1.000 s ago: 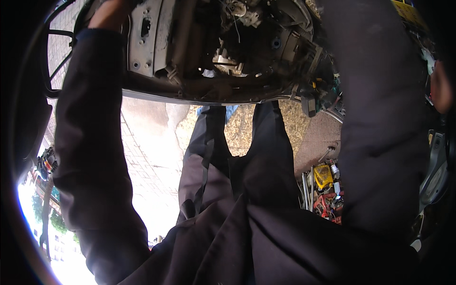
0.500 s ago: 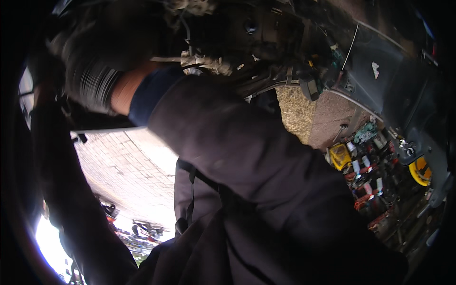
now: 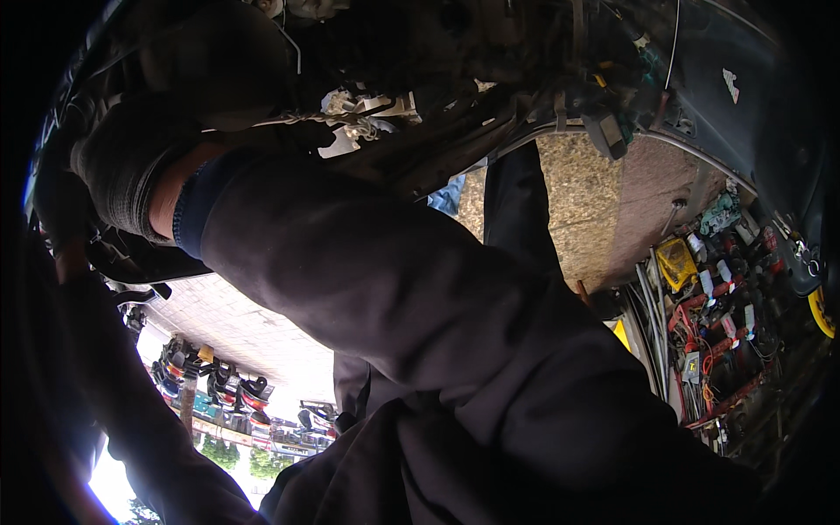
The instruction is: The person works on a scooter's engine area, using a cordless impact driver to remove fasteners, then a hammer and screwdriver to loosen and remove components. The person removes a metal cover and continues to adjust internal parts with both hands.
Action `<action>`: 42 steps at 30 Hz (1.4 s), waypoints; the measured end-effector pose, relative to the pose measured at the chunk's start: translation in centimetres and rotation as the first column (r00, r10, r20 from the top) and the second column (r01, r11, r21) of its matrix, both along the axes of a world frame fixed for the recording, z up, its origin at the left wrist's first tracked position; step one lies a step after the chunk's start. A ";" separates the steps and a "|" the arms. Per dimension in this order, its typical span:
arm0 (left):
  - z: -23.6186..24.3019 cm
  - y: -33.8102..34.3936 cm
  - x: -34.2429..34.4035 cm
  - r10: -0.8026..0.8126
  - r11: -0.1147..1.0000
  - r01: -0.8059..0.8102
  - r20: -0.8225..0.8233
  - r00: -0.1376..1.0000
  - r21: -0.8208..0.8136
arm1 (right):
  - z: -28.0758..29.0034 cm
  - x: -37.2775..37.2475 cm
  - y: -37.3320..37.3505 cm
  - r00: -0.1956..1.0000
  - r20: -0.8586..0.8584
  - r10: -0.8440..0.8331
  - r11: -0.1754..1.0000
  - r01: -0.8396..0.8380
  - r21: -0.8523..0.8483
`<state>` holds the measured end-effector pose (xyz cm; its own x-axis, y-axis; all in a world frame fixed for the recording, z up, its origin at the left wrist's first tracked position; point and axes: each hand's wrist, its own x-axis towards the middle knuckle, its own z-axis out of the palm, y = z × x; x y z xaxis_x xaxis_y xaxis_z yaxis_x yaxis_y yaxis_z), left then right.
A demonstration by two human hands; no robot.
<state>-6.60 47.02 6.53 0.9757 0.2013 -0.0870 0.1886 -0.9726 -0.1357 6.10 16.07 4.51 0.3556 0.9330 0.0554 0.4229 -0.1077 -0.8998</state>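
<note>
My right arm reaches from the lower right across to the upper left, in a dark sleeve with a navy cuff. My right hand (image 3: 122, 166) wears a dark knitted glove and sits low against dark vehicle parts. Its fingers are hidden in shadow. Just above it is a large rounded dark part (image 3: 219, 66). My left hand (image 3: 61, 206) is at the far left edge, also dark and close to the right one; its fingers cannot be made out. Beyond the right cuff run a twisted cable (image 3: 319, 117) and some pale metal parts (image 3: 350, 131).
A dark body panel (image 3: 717, 96) curves along the upper right. Lower right, a red-framed rack (image 3: 717, 407) holds several bottles and a yellow case (image 3: 675, 264). A yellow round object (image 3: 821, 312) shows at the right edge. Several motorcycles (image 3: 236, 385) stand beyond the pale paving.
The whole view has shifted, so the rack sits farther right and more of the motorcycles shows. My right glove and cuff have moved left in the picture, still among the dark parts.
</note>
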 end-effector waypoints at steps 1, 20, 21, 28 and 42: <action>0.2 0.3 -0.1 -0.009 1.000 0.009 -0.010 1.000 0.002 | 0.1 0.1 -0.3 1.000 -0.011 -0.006 1.000 0.006 0.003; 1.4 -8.5 1.2 0.035 0.951 0.016 0.161 0.986 -0.308 | -8.1 6.0 -7.9 0.572 0.061 -0.818 0.569 0.820 -0.057; 1.2 -9.2 1.8 0.045 0.941 0.022 0.187 0.981 -0.339 | -8.8 6.6 -6.5 0.565 0.118 -0.817 0.555 0.825 -0.108; 1.1 -11.6 2.9 0.088 0.940 0.015 0.284 0.955 -0.341 | -10.5 8.6 -2.6 0.469 0.144 -0.872 0.446 0.880 -0.164; 2.4 -13.5 3.7 0.134 0.980 -0.093 0.234 0.963 -0.176 | -10.4 12.0 -5.2 0.270 -0.786 -0.556 0.602 0.783 -0.157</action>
